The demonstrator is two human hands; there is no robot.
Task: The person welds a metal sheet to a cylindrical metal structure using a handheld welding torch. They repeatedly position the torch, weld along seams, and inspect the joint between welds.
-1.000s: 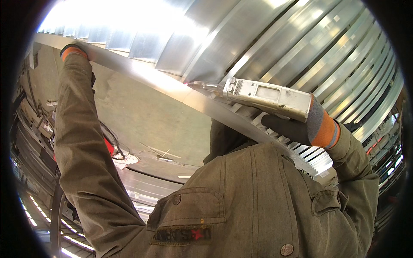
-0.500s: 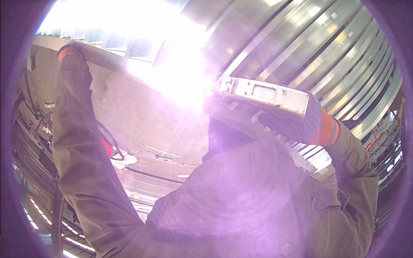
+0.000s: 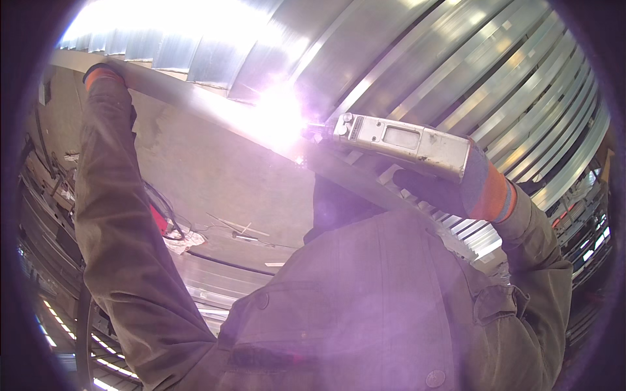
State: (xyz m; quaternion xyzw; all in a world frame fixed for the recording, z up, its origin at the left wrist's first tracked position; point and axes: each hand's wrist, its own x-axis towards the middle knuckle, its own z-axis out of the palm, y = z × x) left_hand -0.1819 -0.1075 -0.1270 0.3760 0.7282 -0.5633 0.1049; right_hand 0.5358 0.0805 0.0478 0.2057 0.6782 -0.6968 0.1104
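My right hand [image 3: 479, 186], in a grey and orange glove, is closed round the rear of a boxy silver-white welding gun [image 3: 401, 137]. The gun's nozzle points left into a glaring white-violet light [image 3: 279, 111] on a long metal bar [image 3: 173, 91], at the edge of ribbed metal panelling [image 3: 385, 55]. At the far left, my left hand [image 3: 104, 72] wears a dark and orange glove and touches the bar near its left end. Its fingers are hidden from sight.
Below the bar lies a grey-brown floor [image 3: 222, 169] with thin rods [image 3: 238, 227], a red object [image 3: 158, 219] with dark cable, and a crumpled white piece [image 3: 186, 241]. Stacked metal lengths line the lower left and right rims. Glare washes out the upper left.
The glare has shrunk and dimmed, so the nozzle and more of the bar and panelling show. The gun and both hands have stayed almost in place.
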